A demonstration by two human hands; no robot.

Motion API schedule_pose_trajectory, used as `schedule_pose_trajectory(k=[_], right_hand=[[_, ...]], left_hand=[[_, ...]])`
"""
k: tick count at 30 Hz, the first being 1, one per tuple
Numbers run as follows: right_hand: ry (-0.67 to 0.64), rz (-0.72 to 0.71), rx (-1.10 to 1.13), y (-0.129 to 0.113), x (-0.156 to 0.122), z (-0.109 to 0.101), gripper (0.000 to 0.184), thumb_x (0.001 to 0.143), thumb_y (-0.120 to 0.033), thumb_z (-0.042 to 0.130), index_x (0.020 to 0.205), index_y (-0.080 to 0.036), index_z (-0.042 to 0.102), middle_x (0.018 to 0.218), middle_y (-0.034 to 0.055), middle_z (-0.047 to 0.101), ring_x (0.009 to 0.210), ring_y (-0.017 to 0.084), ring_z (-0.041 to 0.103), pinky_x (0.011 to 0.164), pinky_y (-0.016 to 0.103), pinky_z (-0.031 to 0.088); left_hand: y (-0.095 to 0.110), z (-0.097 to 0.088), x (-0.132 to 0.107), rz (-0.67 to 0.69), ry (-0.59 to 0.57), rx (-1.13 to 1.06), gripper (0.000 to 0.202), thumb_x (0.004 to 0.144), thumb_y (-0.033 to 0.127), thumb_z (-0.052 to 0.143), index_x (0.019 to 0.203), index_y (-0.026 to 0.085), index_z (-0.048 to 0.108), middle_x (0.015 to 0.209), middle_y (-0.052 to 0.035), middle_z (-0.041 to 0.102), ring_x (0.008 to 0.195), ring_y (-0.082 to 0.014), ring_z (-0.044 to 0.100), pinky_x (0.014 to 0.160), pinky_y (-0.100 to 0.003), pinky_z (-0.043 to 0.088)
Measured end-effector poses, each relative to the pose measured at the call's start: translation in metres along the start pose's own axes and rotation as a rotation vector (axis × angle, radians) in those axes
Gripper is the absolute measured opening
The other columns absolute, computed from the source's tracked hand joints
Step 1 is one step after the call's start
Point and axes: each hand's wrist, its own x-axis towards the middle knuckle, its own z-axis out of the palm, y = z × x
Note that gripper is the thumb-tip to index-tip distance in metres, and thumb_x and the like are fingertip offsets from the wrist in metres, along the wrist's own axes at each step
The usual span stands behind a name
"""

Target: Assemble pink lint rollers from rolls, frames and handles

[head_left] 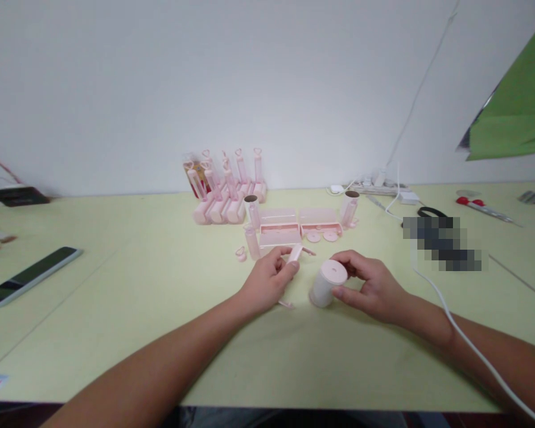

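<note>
My left hand [270,276] is closed on a pale pink plastic piece [295,254], a narrow part whose kind I cannot make out. A thin pink strip [286,304] lies under that hand's wrist side. My right hand [372,285] grips a white roll [323,291] standing nearly upright, with a pink round disc [334,271] with a centre hole on its top. Behind the hands are open pink cases [280,241], two loose pink discs [330,236], a translucent pink tube [251,242] and a small heart-shaped loop piece [241,254].
Several pink roller-like units with heart-topped handles [234,208] stand in rows near the wall. White rolls [350,201] stand behind the cases. A phone [31,276] lies left. A white cable [446,306] runs past my right arm. Tweezers [490,211] lie at the far right.
</note>
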Motion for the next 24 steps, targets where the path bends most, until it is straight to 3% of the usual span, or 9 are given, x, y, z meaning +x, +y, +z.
schedule_pose_trajectory(k=[17,24], right_hand=[[-0.011,-0.04,-0.011,0.002,0.0,0.008,0.041,0.085,-0.04,0.069,0.118,-0.02,0.055,0.094,0.0045,0.067,0.078,0.016,0.063,0.072,0.027,0.052],[-0.013,-0.091,-0.049,0.004,0.001,0.013,0.068,0.086,-0.036,0.067,0.145,-0.023,0.034,0.105,0.0078,0.066,0.086,0.019,0.064,0.081,0.033,0.053]], left_hand=[[-0.005,0.004,0.002,-0.057,-0.034,-0.154,0.043,0.091,0.046,0.055,0.123,0.018,0.057,0.066,0.0033,0.055,0.047,-0.0085,0.049,0.044,-0.019,0.038],[-0.001,0.006,0.001,-0.115,-0.11,-0.283,0.047,0.09,0.05,0.055,0.126,0.019,0.053,0.072,0.0006,0.059,0.047,-0.01,0.055,0.042,-0.02,0.043]])
